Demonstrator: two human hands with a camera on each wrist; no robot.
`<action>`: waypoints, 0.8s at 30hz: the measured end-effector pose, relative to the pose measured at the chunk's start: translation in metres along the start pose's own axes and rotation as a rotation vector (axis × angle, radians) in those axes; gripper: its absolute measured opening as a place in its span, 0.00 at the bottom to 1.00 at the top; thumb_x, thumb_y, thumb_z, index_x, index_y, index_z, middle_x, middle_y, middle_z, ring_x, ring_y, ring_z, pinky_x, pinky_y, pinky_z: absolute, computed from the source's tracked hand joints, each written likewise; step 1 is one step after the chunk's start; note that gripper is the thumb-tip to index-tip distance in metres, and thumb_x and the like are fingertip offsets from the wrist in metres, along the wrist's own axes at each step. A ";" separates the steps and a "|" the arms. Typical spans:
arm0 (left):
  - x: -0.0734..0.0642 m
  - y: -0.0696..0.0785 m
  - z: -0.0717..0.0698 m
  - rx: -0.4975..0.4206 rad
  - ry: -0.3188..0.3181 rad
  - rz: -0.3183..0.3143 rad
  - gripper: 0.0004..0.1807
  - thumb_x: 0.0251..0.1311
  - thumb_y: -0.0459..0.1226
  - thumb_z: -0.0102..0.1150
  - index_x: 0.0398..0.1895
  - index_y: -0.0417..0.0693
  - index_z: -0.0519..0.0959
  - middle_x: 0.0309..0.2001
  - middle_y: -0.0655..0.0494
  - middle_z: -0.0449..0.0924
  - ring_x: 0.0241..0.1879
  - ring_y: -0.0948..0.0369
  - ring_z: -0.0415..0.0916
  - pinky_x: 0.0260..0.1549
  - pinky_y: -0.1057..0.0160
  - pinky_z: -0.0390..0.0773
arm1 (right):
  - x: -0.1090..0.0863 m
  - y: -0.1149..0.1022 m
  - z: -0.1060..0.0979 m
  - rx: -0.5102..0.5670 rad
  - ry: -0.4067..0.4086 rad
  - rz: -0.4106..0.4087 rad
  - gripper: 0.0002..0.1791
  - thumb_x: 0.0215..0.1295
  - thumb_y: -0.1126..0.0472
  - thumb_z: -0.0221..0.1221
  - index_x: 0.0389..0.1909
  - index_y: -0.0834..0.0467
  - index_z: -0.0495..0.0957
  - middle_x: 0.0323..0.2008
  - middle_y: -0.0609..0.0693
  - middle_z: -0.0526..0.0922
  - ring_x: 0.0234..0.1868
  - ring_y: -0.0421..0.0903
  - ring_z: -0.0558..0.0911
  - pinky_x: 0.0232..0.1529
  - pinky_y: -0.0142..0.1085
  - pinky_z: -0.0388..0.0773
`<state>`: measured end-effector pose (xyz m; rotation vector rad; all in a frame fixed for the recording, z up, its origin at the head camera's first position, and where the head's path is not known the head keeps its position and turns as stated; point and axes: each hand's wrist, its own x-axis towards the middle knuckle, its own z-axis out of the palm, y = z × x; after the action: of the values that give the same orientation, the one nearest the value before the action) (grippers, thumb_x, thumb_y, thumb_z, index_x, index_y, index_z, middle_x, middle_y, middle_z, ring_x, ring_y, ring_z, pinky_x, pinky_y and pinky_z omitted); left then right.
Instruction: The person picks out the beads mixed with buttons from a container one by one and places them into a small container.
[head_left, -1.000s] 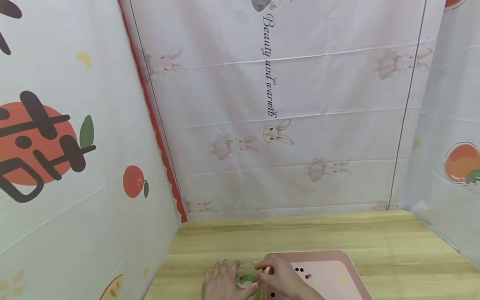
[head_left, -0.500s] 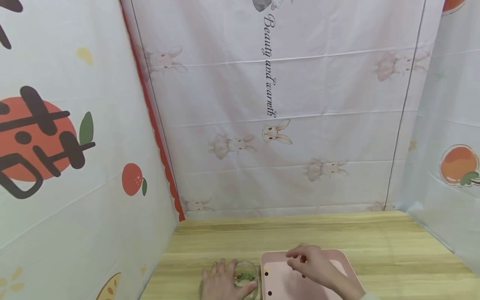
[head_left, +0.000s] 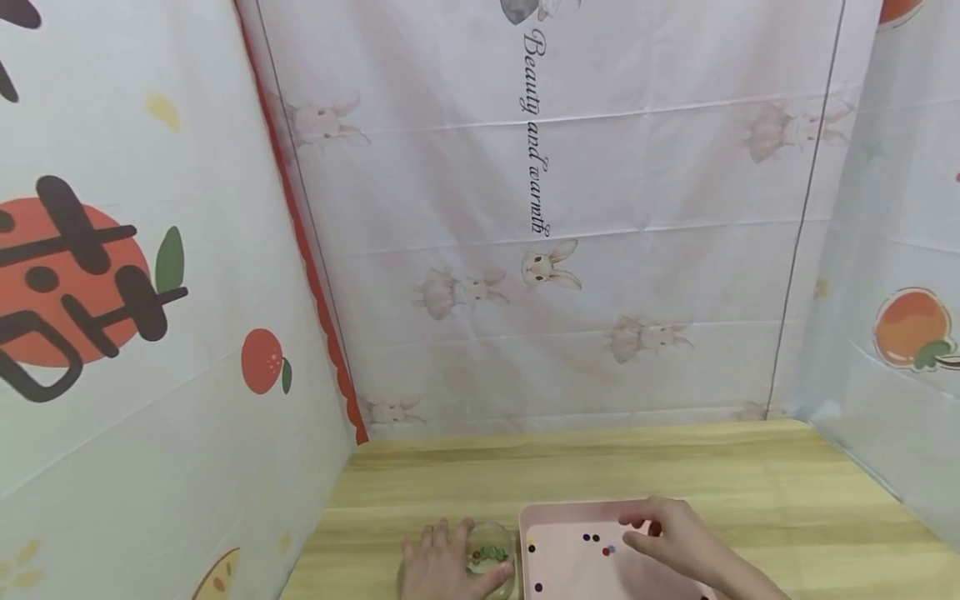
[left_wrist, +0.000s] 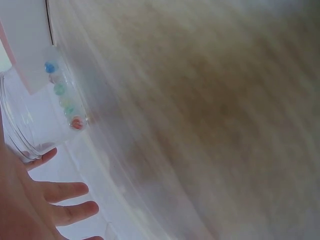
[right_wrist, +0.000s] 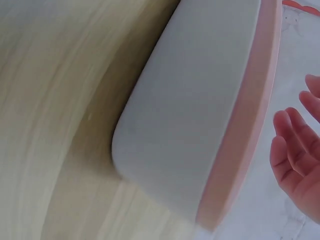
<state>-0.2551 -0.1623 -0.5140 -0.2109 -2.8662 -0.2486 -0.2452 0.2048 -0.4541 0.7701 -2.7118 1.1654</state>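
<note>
My left hand [head_left: 438,568] holds a clear glass jar [head_left: 491,527], with the thumb along its near side and a finger behind it. In the left wrist view, several translucent marbles [left_wrist: 60,89] with blue, green and red inside lie along the jar's bottom. My right hand [head_left: 667,537] hovers over the right part of a pink tray [head_left: 567,510], its fingers loosely bent and nothing visible between them. Small round pieces lie in the tray, among them a red one [head_left: 606,552] and a dark one [head_left: 538,587]. The tray's near part falls outside the head view.
The tray stands right of the jar on a wood-grain table [head_left: 442,467]. Its pale outer wall [right_wrist: 190,95] and pink rim [right_wrist: 245,115] fill much of the right wrist view. Printed cloth [head_left: 585,358] hangs behind the table and on both sides.
My right hand has left the jar's rim and moved right across the tray, uncovering pieces there. The left hand stays at the jar.
</note>
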 end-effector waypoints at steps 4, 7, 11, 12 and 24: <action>-0.002 0.001 0.001 0.003 -0.002 0.005 0.57 0.39 0.86 0.37 0.62 0.59 0.76 0.58 0.37 0.78 0.57 0.38 0.74 0.51 0.25 0.64 | -0.009 0.006 -0.006 0.013 -0.080 0.003 0.09 0.62 0.59 0.67 0.41 0.58 0.86 0.35 0.45 0.85 0.26 0.32 0.75 0.28 0.30 0.73; -0.002 0.002 0.002 0.008 0.000 0.005 0.57 0.38 0.86 0.37 0.61 0.58 0.76 0.57 0.37 0.78 0.56 0.39 0.75 0.50 0.27 0.66 | -0.015 0.009 -0.011 0.054 -0.153 0.018 0.08 0.62 0.59 0.66 0.40 0.58 0.86 0.34 0.41 0.83 0.27 0.33 0.77 0.29 0.30 0.74; -0.002 0.001 0.002 0.004 -0.001 0.004 0.58 0.38 0.87 0.37 0.61 0.58 0.76 0.57 0.38 0.78 0.56 0.39 0.75 0.49 0.27 0.66 | -0.024 0.013 -0.017 0.074 -0.220 0.031 0.09 0.64 0.59 0.65 0.41 0.58 0.86 0.36 0.44 0.85 0.32 0.33 0.78 0.31 0.31 0.76; -0.002 0.001 0.002 0.002 -0.001 0.005 0.58 0.38 0.86 0.37 0.61 0.58 0.76 0.56 0.38 0.78 0.56 0.39 0.75 0.49 0.27 0.66 | -0.026 0.013 -0.018 0.071 -0.231 0.038 0.09 0.64 0.59 0.65 0.42 0.59 0.86 0.37 0.45 0.85 0.32 0.32 0.78 0.31 0.31 0.76; 0.001 0.000 0.004 -0.001 0.025 0.002 0.57 0.38 0.86 0.37 0.60 0.58 0.77 0.53 0.41 0.80 0.54 0.40 0.76 0.47 0.30 0.69 | -0.046 0.008 -0.025 0.018 -0.313 0.110 0.04 0.55 0.62 0.68 0.28 0.50 0.83 0.22 0.37 0.78 0.22 0.33 0.73 0.24 0.30 0.72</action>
<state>-0.2571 -0.1613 -0.5176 -0.2097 -2.8410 -0.2501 -0.2114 0.2458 -0.4541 0.8836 -3.0355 1.1818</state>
